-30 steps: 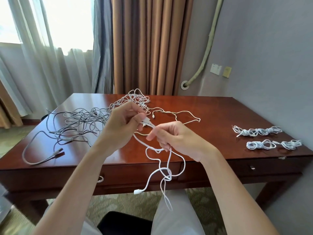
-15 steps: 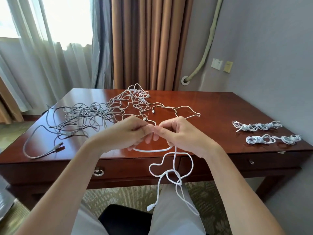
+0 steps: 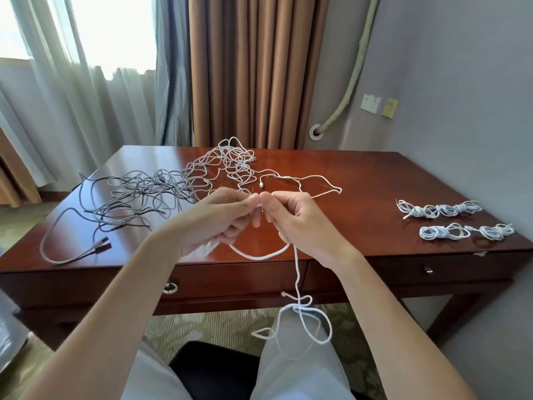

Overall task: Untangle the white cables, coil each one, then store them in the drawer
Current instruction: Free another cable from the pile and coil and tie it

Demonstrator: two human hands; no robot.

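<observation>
My left hand (image 3: 219, 217) and right hand (image 3: 300, 223) pinch a smooth white cable (image 3: 297, 272) (knotted loops dangling) above the glossy wooden desk (image 3: 360, 180); grey tangle (image 3: 150, 194) beyond, brown curtains (image 3: 253, 70) behind.

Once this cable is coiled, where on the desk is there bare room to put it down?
Bare wood lies between the loose white cable and the coiled bundles, out to the desk's far right corner. The left half is crowded by the tangled pile.
</observation>
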